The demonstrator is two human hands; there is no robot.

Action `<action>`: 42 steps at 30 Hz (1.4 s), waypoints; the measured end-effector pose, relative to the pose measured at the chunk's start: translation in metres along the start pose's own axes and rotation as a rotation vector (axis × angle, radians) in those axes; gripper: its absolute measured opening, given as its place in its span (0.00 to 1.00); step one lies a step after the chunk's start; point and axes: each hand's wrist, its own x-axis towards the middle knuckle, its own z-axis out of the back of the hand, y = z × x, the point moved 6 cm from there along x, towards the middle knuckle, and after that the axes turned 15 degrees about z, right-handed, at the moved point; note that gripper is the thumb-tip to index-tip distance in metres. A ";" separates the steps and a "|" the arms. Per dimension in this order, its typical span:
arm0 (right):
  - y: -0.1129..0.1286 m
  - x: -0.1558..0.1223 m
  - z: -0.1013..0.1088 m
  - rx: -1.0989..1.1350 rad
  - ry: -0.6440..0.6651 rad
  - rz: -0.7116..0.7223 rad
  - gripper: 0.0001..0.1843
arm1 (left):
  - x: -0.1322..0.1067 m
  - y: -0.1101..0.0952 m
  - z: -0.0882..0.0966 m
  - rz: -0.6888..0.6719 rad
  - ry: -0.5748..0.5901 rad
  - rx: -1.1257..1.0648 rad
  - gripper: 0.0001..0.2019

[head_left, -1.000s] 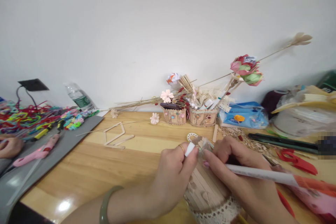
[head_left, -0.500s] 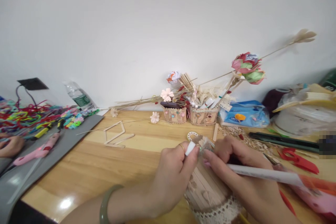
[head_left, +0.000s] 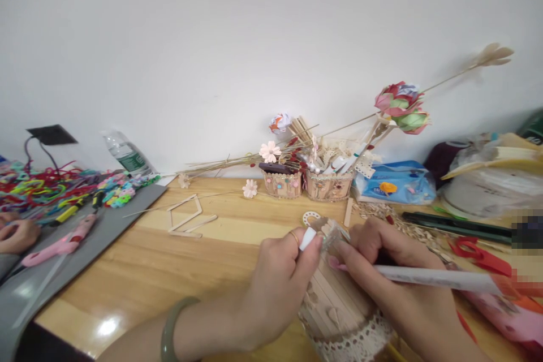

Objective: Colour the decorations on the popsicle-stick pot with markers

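Nearer us than the blue packet (head_left: 392, 182), we have one wooden pot (head_left: 355, 297) tilted between our hands, pale sticks (head_left: 328, 302) lining its side, holed white lace (head_left: 356, 341) round its near end. Our left hand (head_left: 282, 283) pinches one white piece (head_left: 307, 238), our right hand's (head_left: 399, 308) fingers close round one white pen (head_left: 441, 278); two small pots (head_left: 328, 187) stand left of the packet. The lace end is cut off, and we cannot identify the pink bit (head_left: 336, 263) by the right thumb.

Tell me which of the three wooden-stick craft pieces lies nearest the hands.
The cream-lace-banded wooden piece, tilted between the left hand and right hand; the other two, small wooden tubs, stand near the white wall.
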 end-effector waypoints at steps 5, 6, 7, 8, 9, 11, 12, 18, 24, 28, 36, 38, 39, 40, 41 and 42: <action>-0.002 -0.001 -0.001 0.015 0.012 -0.001 0.18 | 0.001 0.001 0.000 0.012 0.008 -0.001 0.15; -0.002 -0.002 -0.001 0.019 0.012 -0.009 0.18 | 0.001 0.001 -0.001 0.014 0.009 -0.003 0.15; -0.003 -0.002 -0.001 0.026 0.015 -0.017 0.18 | 0.001 0.001 -0.001 0.017 0.012 -0.005 0.15; -0.003 -0.002 -0.001 0.032 0.016 -0.023 0.18 | 0.001 0.002 -0.001 0.019 0.016 -0.007 0.15; -0.003 -0.001 -0.001 0.036 0.015 -0.027 0.18 | 0.001 0.002 -0.001 0.021 0.016 -0.007 0.15; -0.003 -0.001 0.000 0.033 -0.001 -0.024 0.17 | 0.000 0.002 -0.001 0.025 0.017 -0.009 0.15; -0.003 0.000 0.001 0.023 -0.015 -0.017 0.17 | 0.000 0.001 -0.001 0.026 0.016 -0.012 0.15; -0.004 0.002 0.000 -0.007 -0.025 0.005 0.17 | 0.000 0.000 0.000 0.015 -0.003 0.009 0.15; -0.003 0.002 0.001 -0.014 -0.039 -0.003 0.16 | 0.000 -0.001 0.000 0.012 -0.001 -0.013 0.15; -0.004 0.001 0.001 -0.007 -0.041 -0.011 0.16 | 0.001 -0.001 -0.001 0.014 0.002 -0.014 0.15; -0.004 0.001 0.000 0.014 -0.040 0.002 0.16 | 0.000 0.000 0.000 0.024 0.019 -0.030 0.15; 0.000 0.003 0.000 -0.010 -0.026 0.033 0.16 | 0.000 -0.001 0.000 0.013 0.015 -0.029 0.15; 0.002 0.004 0.000 -0.028 -0.026 0.047 0.15 | 0.000 -0.001 0.000 0.009 0.011 -0.027 0.15; 0.004 0.004 0.000 -0.044 -0.032 0.064 0.16 | 0.000 -0.001 0.000 0.008 0.006 -0.027 0.15; 0.006 0.005 0.001 -0.054 -0.041 0.078 0.16 | 0.000 -0.001 0.000 0.007 0.002 -0.025 0.15; 0.007 0.005 0.001 -0.060 -0.046 0.091 0.16 | 0.000 -0.001 0.000 0.006 -0.001 -0.024 0.15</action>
